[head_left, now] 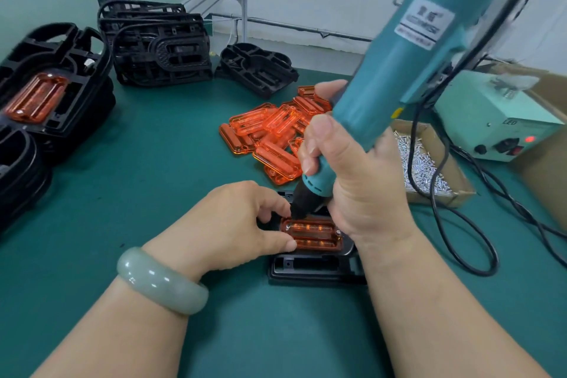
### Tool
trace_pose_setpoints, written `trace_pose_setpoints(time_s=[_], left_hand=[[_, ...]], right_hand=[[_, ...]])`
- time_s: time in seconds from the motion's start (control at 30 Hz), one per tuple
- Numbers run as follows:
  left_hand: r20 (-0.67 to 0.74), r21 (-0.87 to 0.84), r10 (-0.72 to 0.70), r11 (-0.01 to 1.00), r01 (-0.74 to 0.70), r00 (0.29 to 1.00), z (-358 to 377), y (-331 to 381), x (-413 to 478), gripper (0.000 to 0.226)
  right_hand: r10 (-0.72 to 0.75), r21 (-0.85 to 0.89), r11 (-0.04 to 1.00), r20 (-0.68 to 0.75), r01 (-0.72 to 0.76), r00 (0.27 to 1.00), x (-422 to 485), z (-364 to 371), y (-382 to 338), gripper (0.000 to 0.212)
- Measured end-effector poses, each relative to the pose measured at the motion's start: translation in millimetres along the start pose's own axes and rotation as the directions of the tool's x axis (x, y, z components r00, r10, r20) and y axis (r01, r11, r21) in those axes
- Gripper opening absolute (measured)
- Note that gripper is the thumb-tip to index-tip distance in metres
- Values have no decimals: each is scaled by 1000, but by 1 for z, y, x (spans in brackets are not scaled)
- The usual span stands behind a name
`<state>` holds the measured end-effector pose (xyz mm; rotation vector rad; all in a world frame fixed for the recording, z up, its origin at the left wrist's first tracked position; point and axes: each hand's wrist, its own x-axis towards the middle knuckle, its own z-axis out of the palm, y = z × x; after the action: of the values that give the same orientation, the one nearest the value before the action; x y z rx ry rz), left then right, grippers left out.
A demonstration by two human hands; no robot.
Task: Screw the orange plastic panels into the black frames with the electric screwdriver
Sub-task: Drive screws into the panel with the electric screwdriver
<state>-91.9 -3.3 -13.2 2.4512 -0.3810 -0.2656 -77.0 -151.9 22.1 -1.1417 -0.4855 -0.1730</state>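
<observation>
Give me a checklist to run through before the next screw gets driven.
1. Seating of orange panel in black frame: ok.
2. Hold of left hand on the panel's left end: ok.
3. Grip of right hand on screwdriver: ok.
4. Bit lined up on a screw hole: cannot tell, the tip is in shadow.
5. Red light on power box: ok.
6. Supply of screws in cardboard box: ok.

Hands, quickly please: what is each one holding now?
Left hand: pinches the orange panel on the black frame.
Right hand: grips the electric screwdriver.
</observation>
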Motion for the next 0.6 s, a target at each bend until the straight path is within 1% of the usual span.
trace_pose_setpoints(time_s=[0.1, 0.2, 0.47, 0.6], left_hand=[[-15, 2, -3, 1000, 3, 1000, 1, 3, 0, 25], [-17, -5, -9, 1000, 9, 1000, 0, 4, 0, 31], [-20, 11, -22, 1000, 22, 1000, 1, 6, -1, 30], [-21, 7, -30, 1000, 30, 999, 1, 6, -1, 29]], right_hand=[[31, -9, 999, 42, -30, 999, 2, 2, 0, 29], [50, 28, 998, 75, -52, 996, 4, 2, 1, 26], [40, 97, 994, 94, -49, 995, 3, 0, 2, 11], [37, 70, 997, 124, -46, 992, 2, -2, 2, 14]])
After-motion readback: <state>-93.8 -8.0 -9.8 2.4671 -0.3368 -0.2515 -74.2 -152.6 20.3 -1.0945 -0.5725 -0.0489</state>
